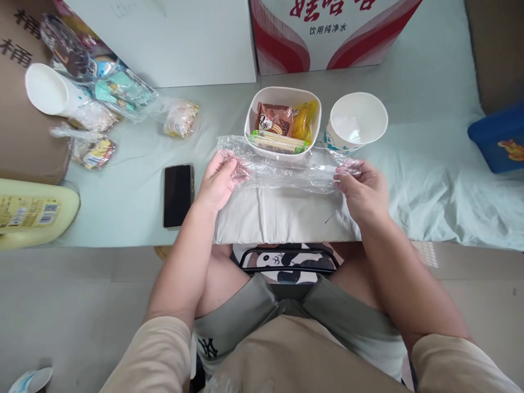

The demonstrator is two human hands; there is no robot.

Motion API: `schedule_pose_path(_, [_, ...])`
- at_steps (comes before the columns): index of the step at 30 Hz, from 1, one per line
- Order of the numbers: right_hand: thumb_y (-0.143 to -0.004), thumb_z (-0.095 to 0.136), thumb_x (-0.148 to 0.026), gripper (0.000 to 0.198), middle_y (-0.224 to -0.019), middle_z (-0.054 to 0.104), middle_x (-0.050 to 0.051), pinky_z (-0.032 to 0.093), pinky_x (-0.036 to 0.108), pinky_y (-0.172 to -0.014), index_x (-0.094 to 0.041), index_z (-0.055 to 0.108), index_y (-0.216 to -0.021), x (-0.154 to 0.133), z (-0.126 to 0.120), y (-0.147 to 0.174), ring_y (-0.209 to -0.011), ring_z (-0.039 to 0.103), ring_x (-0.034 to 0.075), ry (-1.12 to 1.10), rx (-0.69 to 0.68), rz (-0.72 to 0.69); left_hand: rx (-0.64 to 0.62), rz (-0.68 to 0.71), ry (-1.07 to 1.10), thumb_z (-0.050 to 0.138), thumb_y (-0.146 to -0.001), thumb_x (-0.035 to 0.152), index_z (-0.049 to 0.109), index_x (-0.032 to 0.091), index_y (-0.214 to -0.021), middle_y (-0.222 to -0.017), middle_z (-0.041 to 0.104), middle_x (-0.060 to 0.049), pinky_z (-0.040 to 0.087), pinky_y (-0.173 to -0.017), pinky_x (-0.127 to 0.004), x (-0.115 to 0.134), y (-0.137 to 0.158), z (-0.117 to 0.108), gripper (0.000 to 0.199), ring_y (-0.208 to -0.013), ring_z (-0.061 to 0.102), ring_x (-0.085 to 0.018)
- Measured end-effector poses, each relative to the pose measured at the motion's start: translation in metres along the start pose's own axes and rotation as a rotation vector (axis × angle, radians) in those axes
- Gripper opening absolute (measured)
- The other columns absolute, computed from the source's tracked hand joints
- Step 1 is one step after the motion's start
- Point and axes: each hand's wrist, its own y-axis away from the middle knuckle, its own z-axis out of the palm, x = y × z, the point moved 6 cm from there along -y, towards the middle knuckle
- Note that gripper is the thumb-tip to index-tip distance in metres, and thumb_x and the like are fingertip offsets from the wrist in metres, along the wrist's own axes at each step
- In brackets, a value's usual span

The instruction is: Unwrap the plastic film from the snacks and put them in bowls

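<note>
A clear plastic wrap [286, 176] is stretched sideways between my two hands, just above the cloth. My left hand [220, 180] pinches its left end, and my right hand [363, 188] grips the right end between thumb and fingers. Right behind the wrap stands a white bowl [252, 103]. Inside it lie a brown snack packet [275, 119], a yellow packet [303, 121] and a bundle of pale sticks [278, 143] in green-ended film. The wrap's upper edge overlaps the bowl's front. Beside the bowl, a white paper cup [356, 121] leans slightly.
A black phone [178, 195] lies left of my left hand. Wrapped snacks [181, 118] and another paper cup [51, 90] are at the far left, near a yellow jug [36, 213]. White and red boxes [323, 43] stand behind; a blue container [499, 136] sits right.
</note>
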Motion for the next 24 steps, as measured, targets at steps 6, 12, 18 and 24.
schedule_pose_path(6, [-0.088,0.073,-0.037,0.025,-0.089,0.072,-0.003,0.048,0.022,-0.045,-0.027,0.051,-0.094,-0.008,0.012,0.008,-0.055,0.062,0.009,0.053,-0.034,-0.008,0.077,0.138,-0.237,0.08,-0.082,0.058,0.057,0.025,-0.095,-0.066,0.059,0.005,0.025,-0.039,-0.02,-0.002,-0.002,-0.002,0.043,-0.041,0.045,-0.005])
schedule_pose_path(12, [-0.093,0.067,-0.04,0.025,-0.078,0.068,-0.005,0.043,0.024,-0.039,-0.029,0.048,-0.104,-0.014,0.015,0.013,-0.045,0.05,0.008,0.177,-0.074,-0.035,0.141,0.203,-0.342,0.076,-0.083,0.066,0.059,0.024,-0.098,-0.053,0.057,0.008,0.022,-0.034,-0.021,-0.002,-0.004,-0.009,0.047,-0.032,0.035,-0.004])
schedule_pose_path(18, [-0.083,0.077,-0.04,0.04,-0.083,0.067,-0.002,0.05,0.022,-0.043,-0.03,0.049,-0.11,-0.013,0.015,0.014,-0.064,0.065,0.013,0.191,-0.094,-0.041,0.264,0.232,-0.331,0.074,-0.089,0.054,0.061,0.02,-0.08,-0.048,0.054,0.006,0.033,-0.039,-0.019,0.002,-0.01,-0.019,0.038,-0.039,0.045,-0.007])
schedule_pose_path(24, [-0.081,0.078,-0.04,0.04,-0.085,0.068,-0.002,0.045,0.019,-0.039,-0.029,0.052,-0.109,-0.017,0.014,0.014,-0.056,0.056,0.01,0.139,-0.059,-0.047,0.268,0.196,-0.137,0.079,-0.086,0.049,0.058,0.021,-0.076,-0.068,0.063,0.003,0.035,-0.042,-0.019,0.006,-0.009,-0.014,0.036,-0.049,0.054,-0.006])
